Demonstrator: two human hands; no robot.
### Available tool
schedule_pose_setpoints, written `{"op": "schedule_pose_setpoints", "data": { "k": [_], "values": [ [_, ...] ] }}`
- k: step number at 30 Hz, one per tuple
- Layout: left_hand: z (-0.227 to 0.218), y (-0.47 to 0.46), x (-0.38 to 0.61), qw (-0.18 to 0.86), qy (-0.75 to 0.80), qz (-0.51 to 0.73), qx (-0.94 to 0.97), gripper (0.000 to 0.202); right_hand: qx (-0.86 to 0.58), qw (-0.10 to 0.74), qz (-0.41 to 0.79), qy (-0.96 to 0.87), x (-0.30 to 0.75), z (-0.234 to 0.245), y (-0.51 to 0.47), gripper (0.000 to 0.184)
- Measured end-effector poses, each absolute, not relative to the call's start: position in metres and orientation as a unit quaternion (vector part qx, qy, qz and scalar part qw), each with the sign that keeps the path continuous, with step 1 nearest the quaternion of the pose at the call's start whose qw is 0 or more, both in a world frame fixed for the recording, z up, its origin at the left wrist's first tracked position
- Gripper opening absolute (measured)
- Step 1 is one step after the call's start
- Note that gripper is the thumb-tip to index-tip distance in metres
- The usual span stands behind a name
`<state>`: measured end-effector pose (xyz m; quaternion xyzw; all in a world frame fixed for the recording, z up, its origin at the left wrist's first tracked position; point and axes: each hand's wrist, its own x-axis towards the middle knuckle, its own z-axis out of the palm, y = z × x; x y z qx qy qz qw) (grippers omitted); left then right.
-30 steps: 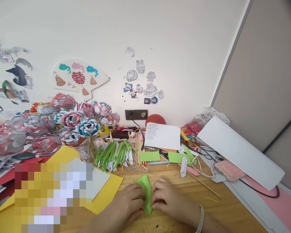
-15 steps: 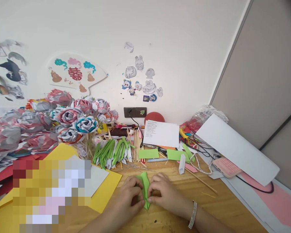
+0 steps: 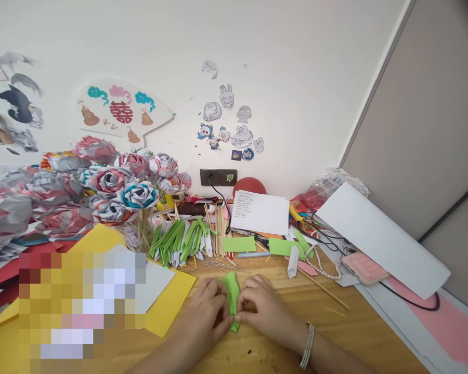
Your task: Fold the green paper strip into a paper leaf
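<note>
A strip of green paper (image 3: pixel 231 289), partly folded, lies between my hands on the wooden table (image 3: pixel 315 332). My left hand (image 3: pixel 209 314) pinches its left edge near the lower end, fingers curled. From the other side my right hand (image 3: pixel 259 311) grips the same lower part between thumb and fingers. My fingertips nearly meet there and hide part of the fold. Beyond my hands lie flat green paper pieces (image 3: pixel 239 244) and a folded white paper piece (image 3: pixel 293 262). A heap of folded green and white strips (image 3: pixel 179 241) is at the back left.
Paper flowers (image 3: pixel 101 182) crowd the left side, above yellow sheets (image 3: pixel 167 301). A handwritten page (image 3: pixel 261 213) leans at the back beside wooden sticks (image 3: pixel 219 234). To the right are a pearl string (image 3: pixel 327 272), a pink phone-like item (image 3: pixel 365 269), a cable and a large white sheet (image 3: pixel 382 236).
My fingertips have drawn closer together and slightly up along the green paper's lower end. The view has shifted slightly. Other things stay in place.
</note>
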<state>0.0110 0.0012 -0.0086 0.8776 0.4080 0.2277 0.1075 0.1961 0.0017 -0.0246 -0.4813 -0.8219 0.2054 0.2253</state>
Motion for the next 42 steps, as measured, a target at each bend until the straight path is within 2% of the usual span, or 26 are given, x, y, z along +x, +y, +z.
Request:
{"op": "schedule_pose_setpoints", "data": {
  "k": [6, 12, 17, 30, 42],
  "values": [
    [-0.007, 0.001, 0.009, 0.106, 0.415, 0.198, 0.882, 0.016, -0.547, 0.228, 0.142, -0.793, 0.191, -0.023, -0.009, 0.025],
    [-0.007, -0.001, 0.008, 0.115, 0.418, 0.212, 0.876, 0.016, -0.474, 0.190, 0.144, -0.848, 0.190, -0.018, -0.017, 0.010],
    [-0.008, -0.002, 0.011, 0.127, 0.435, 0.212, 0.866, 0.020, -0.474, 0.192, 0.155, -0.845, 0.190, -0.018, -0.020, 0.008],
    [-0.005, -0.003, 0.016, 0.146, 0.457, 0.213, 0.851, 0.017, -0.510, 0.241, 0.172, -0.807, 0.186, -0.024, -0.019, 0.021],
    [-0.004, 0.000, 0.017, 0.162, 0.472, 0.202, 0.843, 0.021, -0.528, 0.218, 0.169, -0.803, 0.186, -0.022, -0.017, 0.026]
  ]
}}
